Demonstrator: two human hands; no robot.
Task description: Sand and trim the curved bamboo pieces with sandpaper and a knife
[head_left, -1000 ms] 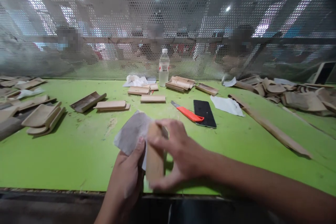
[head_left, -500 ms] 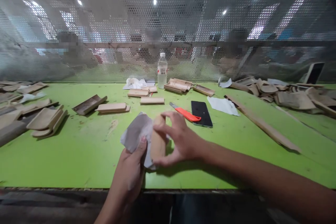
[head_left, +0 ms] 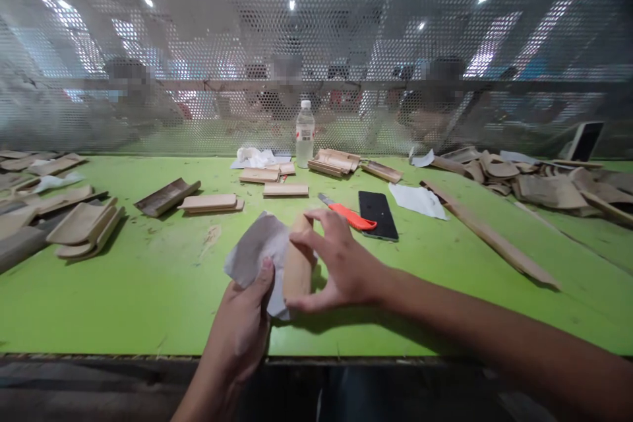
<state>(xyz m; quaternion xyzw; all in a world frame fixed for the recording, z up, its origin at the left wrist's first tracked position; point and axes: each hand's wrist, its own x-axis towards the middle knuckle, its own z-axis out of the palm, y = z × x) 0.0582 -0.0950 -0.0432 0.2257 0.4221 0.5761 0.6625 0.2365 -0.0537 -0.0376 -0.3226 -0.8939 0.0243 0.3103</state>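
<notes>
My left hand point(head_left: 246, 316) grips a creased grey sheet that looks like sandpaper point(head_left: 257, 252), its thumb lying on top and its other fingers hidden beneath. Close beside it, my right hand point(head_left: 341, 264) holds a pale, curved bamboo piece point(head_left: 299, 267) by its two ends, thumb at the near end and fingers at the far end. The bamboo's left edge lies against the sheet; I cannot tell how firmly they press. Just beyond my right hand are an orange-handled utility knife point(head_left: 353, 216) and a black phone point(head_left: 378, 214), the knife's handle overlapping the phone.
Bamboo pieces point(head_left: 86, 227) lie stacked at left, and a larger heap point(head_left: 548, 184) covers the back right. A water bottle point(head_left: 305, 135) stands near the perforated metal screen point(head_left: 208, 33). A long bamboo strip point(head_left: 494, 237) slants across the right of the green table point(head_left: 148, 303).
Both hands keep nearly the same hold and place. The grey sheet's upper left part has shifted very slightly left, and the whole view has moved a little.
</notes>
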